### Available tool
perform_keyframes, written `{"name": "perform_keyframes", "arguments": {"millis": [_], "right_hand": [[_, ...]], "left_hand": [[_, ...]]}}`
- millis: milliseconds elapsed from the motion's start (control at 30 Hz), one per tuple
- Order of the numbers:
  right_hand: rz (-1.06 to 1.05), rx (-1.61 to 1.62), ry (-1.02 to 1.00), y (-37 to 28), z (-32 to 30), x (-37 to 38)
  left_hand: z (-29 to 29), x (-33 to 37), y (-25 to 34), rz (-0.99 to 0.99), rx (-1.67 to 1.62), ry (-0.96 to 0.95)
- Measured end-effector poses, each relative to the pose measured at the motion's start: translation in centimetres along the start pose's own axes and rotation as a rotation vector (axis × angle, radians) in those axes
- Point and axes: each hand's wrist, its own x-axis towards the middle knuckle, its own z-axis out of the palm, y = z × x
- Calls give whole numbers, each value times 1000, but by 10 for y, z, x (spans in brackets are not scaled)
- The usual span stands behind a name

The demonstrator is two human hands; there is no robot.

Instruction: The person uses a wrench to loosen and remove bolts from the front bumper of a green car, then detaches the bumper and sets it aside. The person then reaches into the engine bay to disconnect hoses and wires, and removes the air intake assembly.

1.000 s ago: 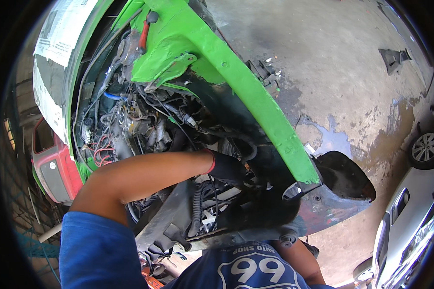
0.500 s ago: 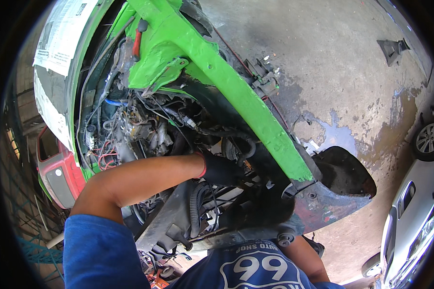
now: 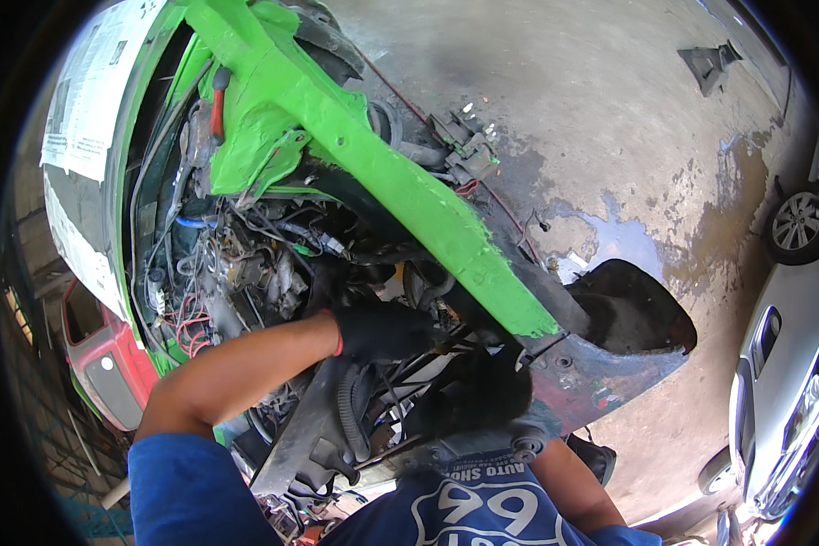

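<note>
My left hand, in a black glove with a red cuff edge, reaches into the front of a partly stripped vehicle. Its fingertips merge with dark parts, so their grip does not show. Beside it run a ribbed black hose and a dark metal crossmember. My right forearm passes behind the front panel; the hand itself is hidden or lost among black shapes there. Beyond my left hand lies the engine, with tangled wires and hoses. A bright green fender rail slants across above both arms.
A screwdriver with a red and black handle rests on the green bodywork. Newspaper covers the windshield. A mechanical part and a black bracket lie on the concrete floor. A silver car stands at the right.
The view has shifted, so the vehicle appears farther left. My left gloved hand has drawn back slightly and shows more. My right arm stays behind the panel.
</note>
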Motion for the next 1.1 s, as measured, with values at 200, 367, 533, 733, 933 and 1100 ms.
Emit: {"name": "perform_keyframes", "arguments": {"millis": [200, 367, 533, 733, 933, 1100], "right_hand": [[-21, 11, 0, -4, 6, 3], [-35, 25, -14, -10, 10, 7], [-50, 13, -17, -11, 9, 10], [-53, 15, -26, -14, 8, 10], [-54, 12, -31, -14, 7, 11], [-54, 12, -36, -17, 6, 11]], "left_hand": [[6, 0, 11, -36, 210, 139], [1, -4, 1, -44, 74, 39], [-7, 6, -8, 169, 143, 106], [-6, 1, -9, -22, 7, 49], [-8, 2, -21, -40, -359, -30], [-13, -1, -22, -85, -454, -113]]}}
